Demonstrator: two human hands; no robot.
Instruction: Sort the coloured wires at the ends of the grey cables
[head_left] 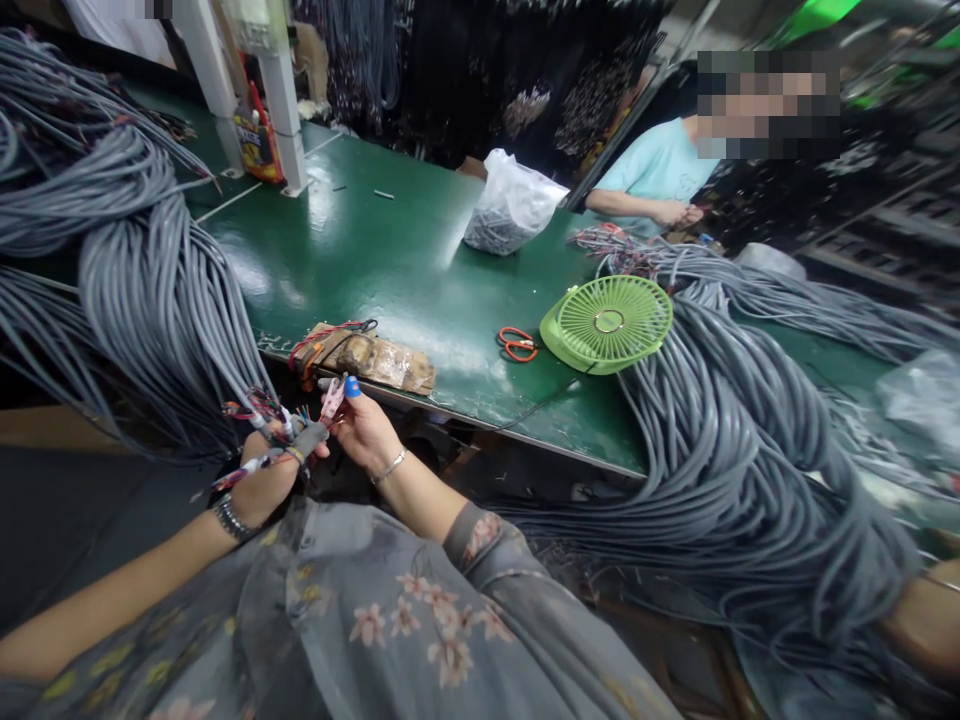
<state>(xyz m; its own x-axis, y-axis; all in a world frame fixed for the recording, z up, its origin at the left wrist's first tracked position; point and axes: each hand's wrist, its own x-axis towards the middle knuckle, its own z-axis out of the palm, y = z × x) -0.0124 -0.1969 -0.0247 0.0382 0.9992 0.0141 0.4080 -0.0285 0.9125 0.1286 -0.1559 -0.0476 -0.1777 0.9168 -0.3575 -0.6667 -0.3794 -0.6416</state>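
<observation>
Left cable bundle: grey, draped over the counter's left end.
Left hand: fingers closed round a grey cable end below the counter edge, its coloured wires fanned out.
Right hand: fingers pinching a small pink piece beside those wires.
Counter: glossy green, carrying orange scissors, a green fan and a plastic bag.
Far right: a co-worker sits at the counter's far side.

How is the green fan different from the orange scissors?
The fan is green, round and big; the scissors are orange-handled, thin and much smaller. The fan sits against the grey cables; the scissors lie apart from them. Both rest on the green table.
</observation>
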